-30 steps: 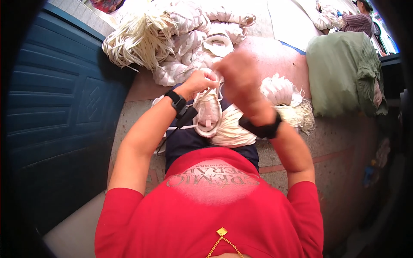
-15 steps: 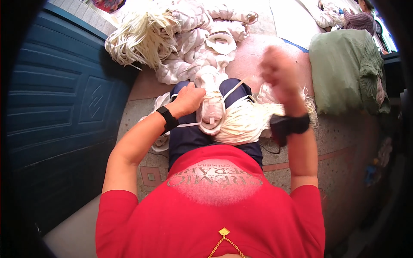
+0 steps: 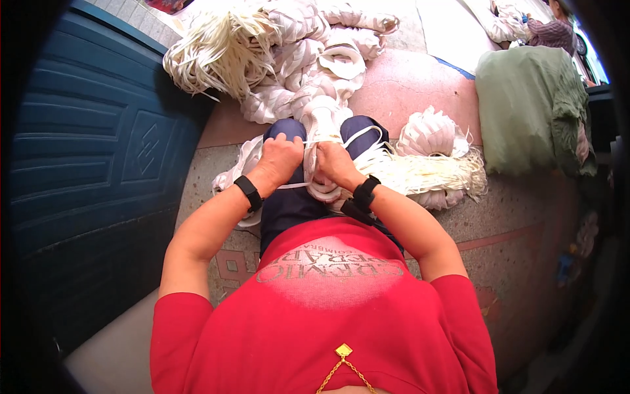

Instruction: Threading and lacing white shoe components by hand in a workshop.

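A white sneaker (image 3: 321,118), perhaps only its upper, lies between my knees with its toe part pointing away from me. My left hand (image 3: 279,162) is at its left side, fingers curled on a white shoelace (image 3: 296,186) that trails below the hand. On the right side of the lacing area, my right hand (image 3: 336,163) pinches the lace, its fingertips partly hidden against the shoe. A loose loop of lace curves over my right knee. Beside my right thigh spreads a hank of cream laces (image 3: 446,172).
Ahead sits a heap of white shoe uppers (image 3: 289,72) with another hank of laces (image 3: 223,56) on it. More uppers (image 3: 426,134) lie at the right and by my left leg. A green cloth-covered bundle (image 3: 525,108), a blue door (image 3: 98,151) and a distant person (image 3: 552,31) flank the area.
My right hand has come down from its raised position at the right to the shoe. My left hand has stayed by the shoe, shifting slightly.
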The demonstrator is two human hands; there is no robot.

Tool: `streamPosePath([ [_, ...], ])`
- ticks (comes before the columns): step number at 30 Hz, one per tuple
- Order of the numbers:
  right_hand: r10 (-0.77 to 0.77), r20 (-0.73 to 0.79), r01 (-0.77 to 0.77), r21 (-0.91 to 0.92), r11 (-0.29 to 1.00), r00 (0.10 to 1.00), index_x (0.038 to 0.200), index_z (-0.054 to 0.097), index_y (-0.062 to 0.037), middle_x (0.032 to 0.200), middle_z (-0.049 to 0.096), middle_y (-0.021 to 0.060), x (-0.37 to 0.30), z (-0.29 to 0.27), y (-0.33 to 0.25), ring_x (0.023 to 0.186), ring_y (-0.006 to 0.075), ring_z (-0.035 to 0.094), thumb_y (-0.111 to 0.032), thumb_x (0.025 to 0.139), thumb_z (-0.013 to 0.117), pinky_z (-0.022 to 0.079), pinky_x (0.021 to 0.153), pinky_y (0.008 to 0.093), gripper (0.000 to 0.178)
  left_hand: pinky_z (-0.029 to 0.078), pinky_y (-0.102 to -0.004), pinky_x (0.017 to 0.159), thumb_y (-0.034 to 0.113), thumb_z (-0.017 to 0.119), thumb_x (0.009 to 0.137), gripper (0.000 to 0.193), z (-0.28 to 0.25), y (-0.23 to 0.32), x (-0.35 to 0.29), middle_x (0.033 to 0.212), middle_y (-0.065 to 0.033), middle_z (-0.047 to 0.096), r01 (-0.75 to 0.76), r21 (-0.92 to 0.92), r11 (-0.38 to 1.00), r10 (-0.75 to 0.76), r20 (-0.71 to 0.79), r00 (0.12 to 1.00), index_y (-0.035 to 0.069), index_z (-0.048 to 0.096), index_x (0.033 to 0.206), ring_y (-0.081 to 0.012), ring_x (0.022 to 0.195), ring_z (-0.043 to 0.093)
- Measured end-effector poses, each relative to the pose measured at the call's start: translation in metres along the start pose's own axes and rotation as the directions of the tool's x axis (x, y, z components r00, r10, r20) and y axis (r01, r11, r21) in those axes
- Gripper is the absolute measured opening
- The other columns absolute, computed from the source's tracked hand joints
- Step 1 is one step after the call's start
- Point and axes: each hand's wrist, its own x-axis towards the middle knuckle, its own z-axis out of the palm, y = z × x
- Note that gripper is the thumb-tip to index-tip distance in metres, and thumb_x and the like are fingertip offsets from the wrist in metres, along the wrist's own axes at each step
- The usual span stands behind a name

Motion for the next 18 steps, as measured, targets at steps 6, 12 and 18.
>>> streamPosePath([
  [6, -0.104, 0.343, 0.171, -0.169, 0.971, 0.934, 0.078, 0.059, 0.0031, 0.072, 0.059, 0.0211, 0.014, -0.003, 0.014, 0.069, 0.0327, 0.060, -0.013, 0.077, 0.047, 0.046, 0.064, 0.0389, 0.020, 0.047, -0.0395, 0.052, 0.007, 0.050, 0.074, 0.009, 0.005, -0.004, -0.004, 0.057, -0.0134, 0.054, 0.283, -0.117, 0.952, -0.284, 0.010, 0.959, 0.004, 0.052, 0.082, -0.0296, 0.058, 0.057],
  [12, 0.188, 0.185, -0.213, 0.967, 0.140, 0.964, 0.070, 0.041, -0.0129, 0.053, 0.027, -0.0073, -0.013, -0.184, -0.061, 0.042, 0.0042, 0.022, -0.017, 0.086, 0.045, 0.020, 0.040, 0.0206, 0.017, 0.047, -0.0440, 0.053, 0.010, 0.047, 0.078, 0.010, 0.009, -0.007, 0.000, 0.060, -0.0202, 0.057, 0.504, -0.256, 0.825, -0.529, -0.035, 0.848, 0.003, 0.052, 0.082, -0.0349, 0.058, 0.059],
  [18, -0.321, -0.374, 0.256, 0.900, -0.354, 0.870, 0.074, 0.035, -0.0063, 0.055, 0.024, -0.0046, -0.051, -0.321, -0.088, 0.039, 0.0029, 0.018, -0.006, 0.090, 0.030, 0.014, 0.036, 0.0205, 0.017, 0.046, -0.0488, 0.064, 0.016, 0.047, 0.077, 0.015, 0.013, 0.013, 0.033, 0.072, -0.0227, 0.059, 0.479, -0.471, 0.741, -0.430, 0.215, 0.877, 0.003, 0.054, 0.079, -0.0396, 0.071, 0.058],
])
